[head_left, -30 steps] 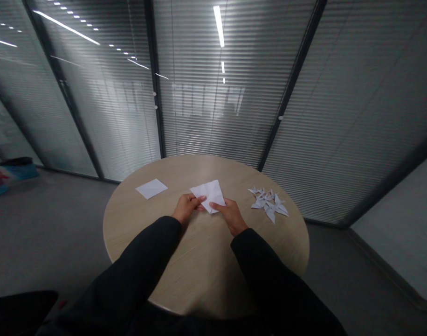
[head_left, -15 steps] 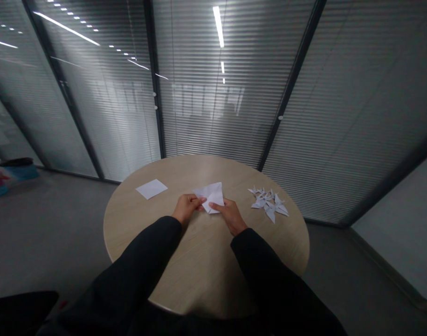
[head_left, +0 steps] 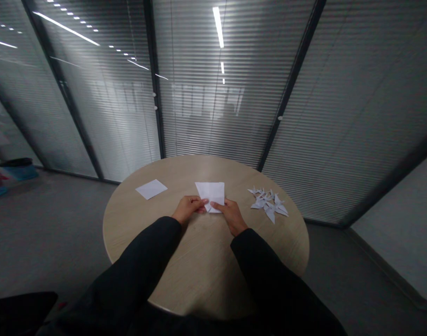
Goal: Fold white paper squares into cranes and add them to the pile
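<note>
So far as this view shows, both hands work at the middle of the round wooden table (head_left: pixel 203 275), just on the near side of centre. The folded white paper sheet (head_left: pixel 210 195) sits between them, its upper part reaching toward the far edge and its lower end narrowing into the hands. The left hand (head_left: pixel 188 208) pinches the sheet's lower left side between thumb and fingers. The right hand (head_left: pixel 230 215) holds the lower right side, with its thumb lying across the paper's lower edge. Both grips are closed on the sheet, with the two hands close together but not touching. Whether the sheet rests on the tabletop or is raised slightly cannot be told from this view. Black sleeves (head_left: pixel 140 261) cover both forearms, which enter from the near edge.

Toward the far left edge lies a flat white paper square (head_left: pixel 151 189), well apart from the left hand. Toward the right edge lies a loose cluster of folded white origami pieces (head_left: pixel 268 203), overlapping one another and nearer the right hand. Beyond the far edge stands a glass partition with slatted blinds (head_left: pixel 206 93).
</note>
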Tool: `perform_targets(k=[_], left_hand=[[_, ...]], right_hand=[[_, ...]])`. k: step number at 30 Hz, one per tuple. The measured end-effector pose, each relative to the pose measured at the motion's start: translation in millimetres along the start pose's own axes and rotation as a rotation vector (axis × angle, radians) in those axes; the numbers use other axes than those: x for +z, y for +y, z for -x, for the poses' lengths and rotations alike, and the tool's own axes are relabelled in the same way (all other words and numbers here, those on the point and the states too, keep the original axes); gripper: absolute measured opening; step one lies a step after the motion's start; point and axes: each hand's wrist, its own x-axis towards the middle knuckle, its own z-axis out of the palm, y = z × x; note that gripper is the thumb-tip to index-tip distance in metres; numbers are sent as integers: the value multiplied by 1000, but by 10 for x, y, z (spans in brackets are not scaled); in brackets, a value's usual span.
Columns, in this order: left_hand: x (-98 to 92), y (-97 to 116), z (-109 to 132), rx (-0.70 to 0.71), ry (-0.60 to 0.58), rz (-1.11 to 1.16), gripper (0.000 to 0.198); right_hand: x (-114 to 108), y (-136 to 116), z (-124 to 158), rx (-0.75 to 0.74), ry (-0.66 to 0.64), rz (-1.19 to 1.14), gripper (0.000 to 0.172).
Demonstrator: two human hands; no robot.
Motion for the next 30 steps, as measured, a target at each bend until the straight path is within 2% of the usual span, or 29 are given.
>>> perform_targets(k=[6, 16, 19, 24, 30], left_hand=[[9, 7, 26, 44, -3, -30, 48], [-39, 27, 31, 142, 41, -261, 46], [-33, -6, 9, 109, 29, -204, 48], [9, -27, -1, 27, -68, -55, 54], [32, -10, 18, -6, -82, 5, 54]], right_hand=[[15, -14, 22, -9, -20, -7, 36], [1, 31, -11, 16, -52, 16, 37], [5, 24, -5, 7, -30, 5, 39], [17, 13, 4, -16, -10, -26, 40], [45, 26, 4, -6, -1, -62, 40]])
